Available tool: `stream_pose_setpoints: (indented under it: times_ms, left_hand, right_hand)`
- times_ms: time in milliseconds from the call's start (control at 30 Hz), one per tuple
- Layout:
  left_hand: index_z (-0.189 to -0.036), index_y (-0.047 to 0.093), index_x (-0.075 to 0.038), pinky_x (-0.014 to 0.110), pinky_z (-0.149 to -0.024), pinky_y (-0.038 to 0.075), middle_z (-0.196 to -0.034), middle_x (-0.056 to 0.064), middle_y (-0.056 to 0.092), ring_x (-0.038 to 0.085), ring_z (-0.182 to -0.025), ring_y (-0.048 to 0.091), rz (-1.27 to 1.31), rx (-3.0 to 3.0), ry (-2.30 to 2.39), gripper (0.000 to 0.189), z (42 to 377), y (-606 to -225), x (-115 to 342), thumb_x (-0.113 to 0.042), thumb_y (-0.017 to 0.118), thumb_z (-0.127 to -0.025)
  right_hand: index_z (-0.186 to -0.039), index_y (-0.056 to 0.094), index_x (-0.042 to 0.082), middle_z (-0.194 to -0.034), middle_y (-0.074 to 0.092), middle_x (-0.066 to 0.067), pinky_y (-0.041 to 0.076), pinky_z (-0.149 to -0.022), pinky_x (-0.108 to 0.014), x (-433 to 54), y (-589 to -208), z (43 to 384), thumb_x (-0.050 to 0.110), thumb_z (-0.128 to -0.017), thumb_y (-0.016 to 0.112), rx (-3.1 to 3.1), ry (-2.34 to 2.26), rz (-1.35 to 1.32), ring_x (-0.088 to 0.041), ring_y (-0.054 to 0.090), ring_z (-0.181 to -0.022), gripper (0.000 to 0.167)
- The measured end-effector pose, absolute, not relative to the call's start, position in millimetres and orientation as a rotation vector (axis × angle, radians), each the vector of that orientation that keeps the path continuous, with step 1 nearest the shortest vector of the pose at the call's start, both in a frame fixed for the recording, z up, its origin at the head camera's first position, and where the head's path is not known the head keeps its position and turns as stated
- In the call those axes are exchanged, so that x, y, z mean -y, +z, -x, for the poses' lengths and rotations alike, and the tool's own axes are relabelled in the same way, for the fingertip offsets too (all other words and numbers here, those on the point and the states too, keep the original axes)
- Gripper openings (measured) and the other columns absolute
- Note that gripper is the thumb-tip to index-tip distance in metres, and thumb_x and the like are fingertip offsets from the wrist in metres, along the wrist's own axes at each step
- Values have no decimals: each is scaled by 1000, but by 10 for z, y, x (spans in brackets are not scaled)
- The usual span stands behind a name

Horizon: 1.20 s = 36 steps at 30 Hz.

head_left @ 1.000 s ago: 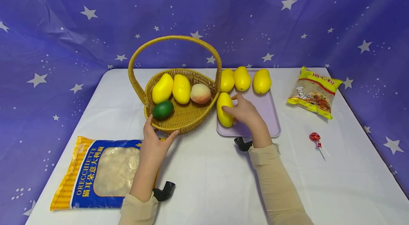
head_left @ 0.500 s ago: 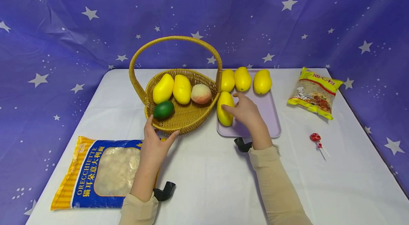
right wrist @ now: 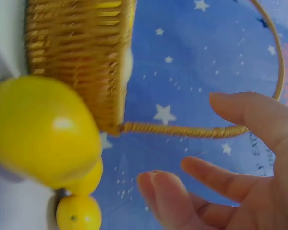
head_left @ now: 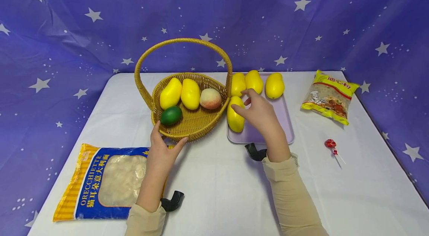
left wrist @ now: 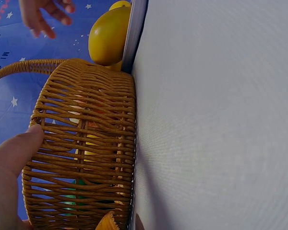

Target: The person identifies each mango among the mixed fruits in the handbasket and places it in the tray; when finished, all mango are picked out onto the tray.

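A wicker basket [head_left: 197,122] with a tall handle holds two yellow mangoes [head_left: 190,93], a peach [head_left: 210,98] and a dark green egg-shaped fruit [head_left: 171,115]. My left hand [head_left: 162,154] rests against its front rim, thumb and fingers spread; the thumb [left wrist: 19,148] lies straight along the rim in the left wrist view. Right of the basket, a mango [head_left: 235,115] lies on the lilac tray [head_left: 268,128]. My right hand [head_left: 259,113] is above it, holding nothing. In the right wrist view, a gap separates its relaxed fingers from the nearest mango [right wrist: 43,134].
Three more mangoes [head_left: 275,85] sit along the tray's back. An orecchiette bag [head_left: 120,180] lies under the left forearm. A yellow pasta bag [head_left: 330,98] and a red lollipop [head_left: 330,143] are at the right. A starry purple cloth [head_left: 268,16] rises behind the table.
My right hand has let go of the front mango on the tray and lifted slightly away from it. The left hand stays at the basket rim.
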<state>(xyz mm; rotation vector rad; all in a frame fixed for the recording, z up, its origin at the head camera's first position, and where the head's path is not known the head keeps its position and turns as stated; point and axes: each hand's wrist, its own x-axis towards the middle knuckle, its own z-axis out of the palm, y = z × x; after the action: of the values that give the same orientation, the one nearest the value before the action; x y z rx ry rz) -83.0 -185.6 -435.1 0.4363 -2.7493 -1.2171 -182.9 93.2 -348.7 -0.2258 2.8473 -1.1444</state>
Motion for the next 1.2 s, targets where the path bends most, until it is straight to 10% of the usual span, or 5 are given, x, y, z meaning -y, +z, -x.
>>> stream_pose_setpoints:
  times_ms: [1200]
  left_hand:
    - [-155, 5, -17, 57, -101, 35, -155, 17, 20, 40, -132, 37, -474, 2769, -1250, 116, 824, -4336, 1854, -77, 61, -73]
  right_hand:
    - [-150, 33, 15, -144, 42, -10, 33, -103, -52, 476, -3845, 2693, 53, -84, 69, -2925, -631, 575, -29, 48, -124, 84]
